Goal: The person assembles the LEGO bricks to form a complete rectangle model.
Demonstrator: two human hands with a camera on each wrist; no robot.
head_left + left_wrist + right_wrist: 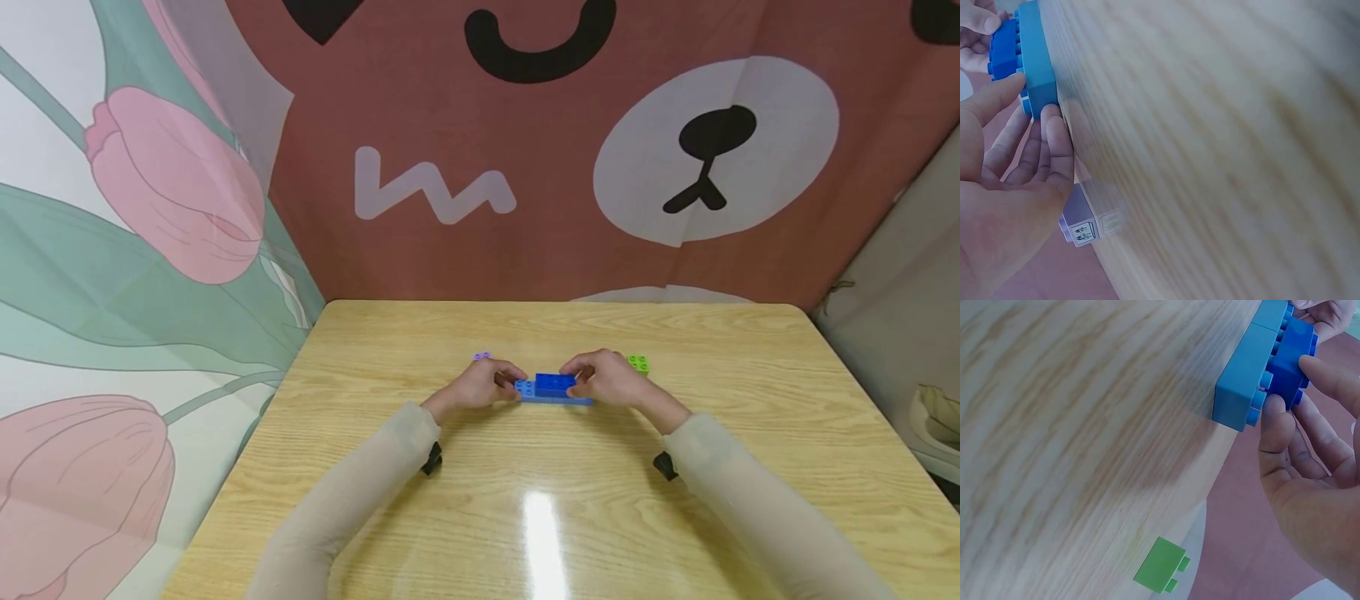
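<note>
Blue bricks (pixel 553 388): dark brick atop light-blue row, mid table (pixel 480 517), btwn both hands. L hand (pixel 480 386) pinches left end; R hand (pixel 607 379) pinches dark brick. Purple brick (pixel 482 357) just behind L; green brick (pixel 638 362) behind R.

My two hands meet at the blue bricks (pixel 553 388) in the middle of the table (pixel 750 467). A small purple brick (pixel 482 357) sits just behind my left hand (pixel 480 385), toward the far edge, and a green brick (pixel 638 363) sits just behind my right hand (pixel 609 379); both block a straight push away from me. The near half of the table lies open under my forearms, as do the left and right edges. Hanging cloth walls stand close behind the far edge and along the left edge
</note>
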